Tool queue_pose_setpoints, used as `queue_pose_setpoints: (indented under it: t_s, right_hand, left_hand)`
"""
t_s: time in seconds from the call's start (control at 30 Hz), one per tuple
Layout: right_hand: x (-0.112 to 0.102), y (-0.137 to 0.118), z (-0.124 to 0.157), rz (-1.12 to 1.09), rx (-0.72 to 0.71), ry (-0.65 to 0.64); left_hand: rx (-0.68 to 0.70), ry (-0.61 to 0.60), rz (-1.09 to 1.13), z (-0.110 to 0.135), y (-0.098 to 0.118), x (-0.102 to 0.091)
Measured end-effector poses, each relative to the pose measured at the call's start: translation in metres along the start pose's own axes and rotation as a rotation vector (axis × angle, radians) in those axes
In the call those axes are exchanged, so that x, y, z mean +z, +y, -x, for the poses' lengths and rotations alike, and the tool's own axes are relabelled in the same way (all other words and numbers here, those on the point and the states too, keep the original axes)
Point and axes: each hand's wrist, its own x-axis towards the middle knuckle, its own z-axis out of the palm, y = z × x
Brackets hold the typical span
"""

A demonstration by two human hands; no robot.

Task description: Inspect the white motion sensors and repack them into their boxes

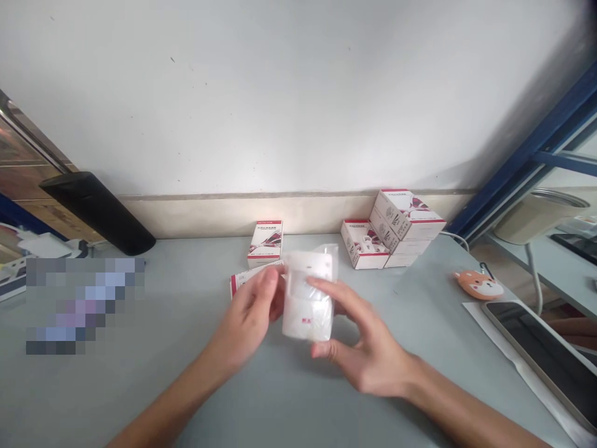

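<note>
Both my hands hold a small white device wrapped in a clear plastic bag above the grey table. My left hand grips its left side, fingers curled. My right hand clasps its right side and bottom, index finger lying across the front. Just behind my left hand a red and white box lies flat on the table.
A red and white box stands upright at the back. A stack of similar boxes sits back right. An orange fox-shaped toy and a phone lie right. A black cylinder leans at left.
</note>
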Motion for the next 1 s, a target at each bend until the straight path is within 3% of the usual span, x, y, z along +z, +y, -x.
queue_pose_setpoints:
  t_s: [0.13, 0.2, 0.3, 0.47, 0.57, 0.83, 1.0]
  right_hand:
    - [-0.017, 0.008, -0.008, 0.129, 0.113, 0.278]
    - [-0.026, 0.012, -0.012, 0.182, 0.198, 0.361]
    - [-0.032, 0.013, -0.016, 0.268, 0.273, 0.373]
    - [-0.029, 0.008, -0.017, 0.379, 0.373, 0.28]
    - [-0.029, 0.009, -0.017, 0.403, 0.437, 0.304]
    - [-0.03, 0.013, -0.019, 0.425, 0.322, 0.422]
    - [-0.027, 0.013, -0.016, 0.599, 0.205, 0.455]
  left_hand:
    - [0.287, 0.141, -0.57, -0.013, -0.01, -0.017]
    - [0.359, 0.081, -0.859, -0.019, -0.021, -0.024]
    - [0.396, -0.012, -1.055, -0.022, -0.036, -0.027]
    - [0.667, -0.019, -1.079, -0.016, -0.035, -0.021]
    - [0.812, -0.02, -1.039, -0.012, -0.026, -0.017]
    - [0.902, 0.126, -0.889, -0.004, -0.02, -0.002]
    - [0.839, 0.106, -0.87, -0.007, -0.024, 0.001]
